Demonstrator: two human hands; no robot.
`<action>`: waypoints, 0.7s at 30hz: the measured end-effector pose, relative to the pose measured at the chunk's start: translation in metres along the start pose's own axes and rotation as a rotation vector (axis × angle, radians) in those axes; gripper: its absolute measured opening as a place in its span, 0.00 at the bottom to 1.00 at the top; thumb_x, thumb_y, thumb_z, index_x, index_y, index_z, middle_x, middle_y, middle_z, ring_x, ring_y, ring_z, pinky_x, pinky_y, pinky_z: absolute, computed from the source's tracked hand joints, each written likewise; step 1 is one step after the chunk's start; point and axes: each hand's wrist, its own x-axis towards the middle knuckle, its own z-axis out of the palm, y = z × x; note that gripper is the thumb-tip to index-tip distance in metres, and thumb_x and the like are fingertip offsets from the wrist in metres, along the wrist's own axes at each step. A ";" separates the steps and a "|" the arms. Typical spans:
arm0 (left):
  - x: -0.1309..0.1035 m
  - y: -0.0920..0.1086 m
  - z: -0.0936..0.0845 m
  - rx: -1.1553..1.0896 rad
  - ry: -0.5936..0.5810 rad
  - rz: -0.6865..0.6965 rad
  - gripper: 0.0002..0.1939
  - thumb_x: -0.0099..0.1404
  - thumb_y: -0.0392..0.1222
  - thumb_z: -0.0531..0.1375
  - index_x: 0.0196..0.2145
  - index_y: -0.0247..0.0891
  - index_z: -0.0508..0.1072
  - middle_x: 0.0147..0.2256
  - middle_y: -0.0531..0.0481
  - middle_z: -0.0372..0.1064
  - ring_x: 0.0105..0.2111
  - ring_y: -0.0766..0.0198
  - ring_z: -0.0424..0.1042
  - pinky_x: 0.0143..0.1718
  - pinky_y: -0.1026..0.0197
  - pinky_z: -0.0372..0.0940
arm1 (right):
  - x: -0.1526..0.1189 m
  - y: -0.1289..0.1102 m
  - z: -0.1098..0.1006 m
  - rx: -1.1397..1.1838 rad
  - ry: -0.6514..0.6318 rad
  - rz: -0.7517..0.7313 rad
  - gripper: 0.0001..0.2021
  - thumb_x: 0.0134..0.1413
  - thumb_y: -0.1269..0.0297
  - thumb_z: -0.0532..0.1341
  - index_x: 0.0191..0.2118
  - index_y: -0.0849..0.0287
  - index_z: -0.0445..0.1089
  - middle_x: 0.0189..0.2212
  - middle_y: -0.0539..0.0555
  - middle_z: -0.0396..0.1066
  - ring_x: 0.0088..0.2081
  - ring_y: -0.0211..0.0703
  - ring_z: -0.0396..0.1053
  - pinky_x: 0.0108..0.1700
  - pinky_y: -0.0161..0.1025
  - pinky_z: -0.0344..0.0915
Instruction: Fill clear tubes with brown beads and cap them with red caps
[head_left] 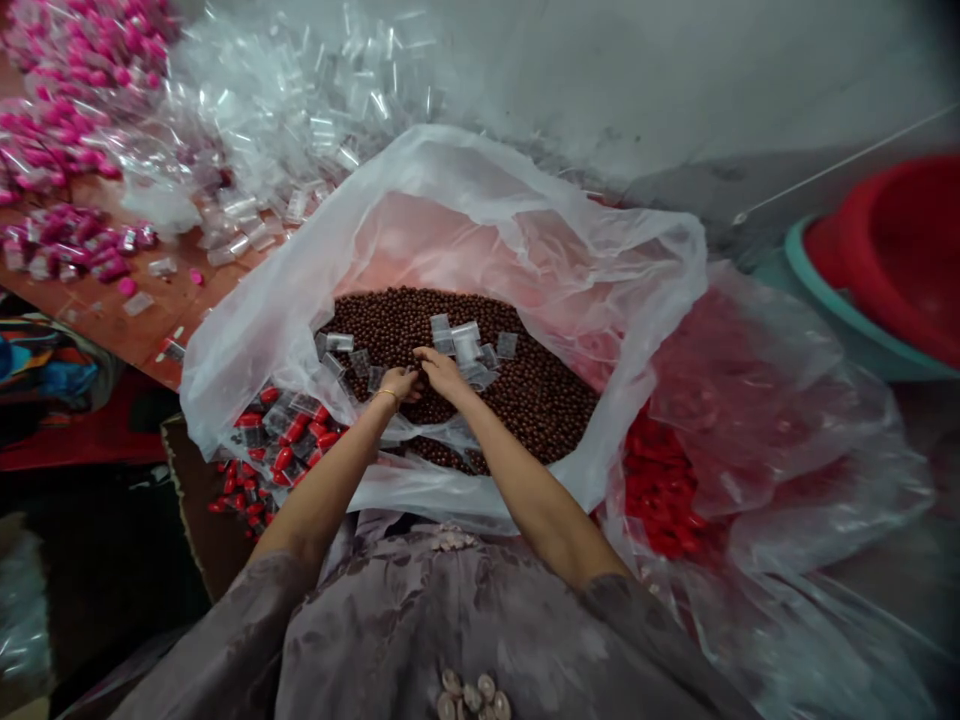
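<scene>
A large clear plastic bag (450, 170) lies wide open in front of me, holding a heap of small round brown beads (547, 410). Low over the beads, near the heap's middle, my left hand (403, 384) has its fingers curled together; a thin bracelet circles that wrist. Close beside it, my right hand (439, 373) reaches in with thumb and fingers bent toward the left hand. What either hand holds is too small to make out. Clear plastic tubes (466, 343) lie on the beads just past my right hand, and several more lie left of my left hand.
Red-capped containers (289, 440) lie at the bag's left edge. Beyond, pink pieces (82, 235) and a pile of clear tubes (330, 100) cover an orange table (150, 330). Right of the bag are red pieces (667, 490) in plastic and a red basin (862, 250) on a turquoise one.
</scene>
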 end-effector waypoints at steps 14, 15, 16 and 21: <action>-0.047 -0.013 -0.009 -0.170 -0.464 0.419 0.23 0.47 0.40 0.64 0.41 0.38 0.64 0.45 0.47 0.67 0.32 0.66 0.73 0.30 0.66 0.68 | -0.092 -0.001 -0.057 1.114 0.013 0.177 0.17 0.50 0.63 0.45 0.47 0.55 0.58 0.48 0.56 0.68 0.47 0.44 0.68 0.44 0.49 0.66; -0.051 -0.011 -0.007 -0.175 -0.479 0.427 0.22 0.47 0.40 0.64 0.40 0.38 0.64 0.45 0.47 0.67 0.32 0.66 0.73 0.30 0.65 0.68 | -0.099 -0.001 -0.060 1.137 0.022 0.170 0.18 0.52 0.62 0.43 0.47 0.56 0.58 0.47 0.57 0.68 0.46 0.44 0.68 0.43 0.49 0.66; -0.055 -0.010 -0.006 -0.174 -0.493 0.431 0.21 0.47 0.40 0.64 0.39 0.37 0.64 0.45 0.47 0.67 0.32 0.66 0.73 0.31 0.65 0.68 | -0.107 -0.002 -0.062 1.161 0.031 0.161 0.18 0.53 0.60 0.42 0.47 0.56 0.58 0.46 0.57 0.69 0.45 0.44 0.68 0.42 0.49 0.66; -0.069 -0.009 -0.004 -0.129 -0.512 0.445 0.21 0.45 0.40 0.65 0.38 0.37 0.64 0.41 0.48 0.70 0.30 0.66 0.73 0.30 0.64 0.68 | -0.156 -0.004 -0.071 1.213 0.036 0.175 0.17 0.53 0.61 0.43 0.47 0.57 0.59 0.36 0.53 0.72 0.27 0.36 0.67 0.28 0.36 0.66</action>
